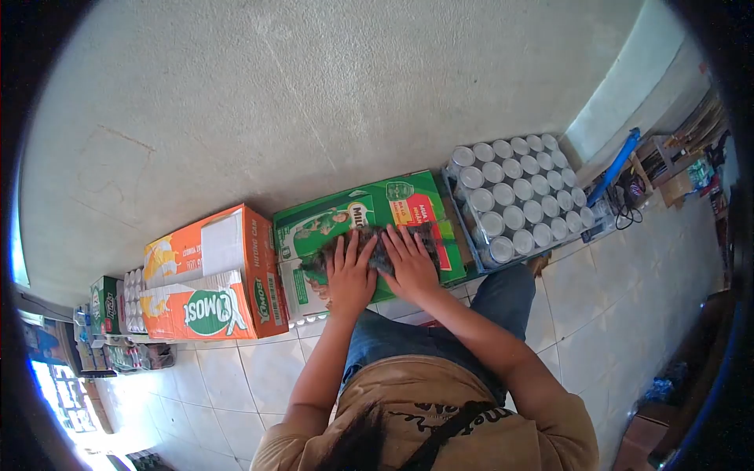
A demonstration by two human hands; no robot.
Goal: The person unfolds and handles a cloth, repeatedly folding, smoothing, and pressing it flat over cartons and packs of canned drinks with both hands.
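Observation:
A dark grey, crumpled cloth (382, 257) lies on top of a green Milo carton (314, 212) against the wall. My left hand (350, 271) rests palm down on the cloth's left part, its fingers stretched out and a little apart. Beside it, my right hand (408, 263) lies flat over the right part, also with spread fingers. Neither hand is closed around the cloth. The palms hide much of it, along with some of the carton's print.
To the left stands an orange Yomost carton (259, 271) with an opened top. A wrapped tray of cans (522, 196) sits on the right, near a blue rod-like object (615, 166). More drink packs (106, 306) line the far left. White tiles (228, 373) cover the floor.

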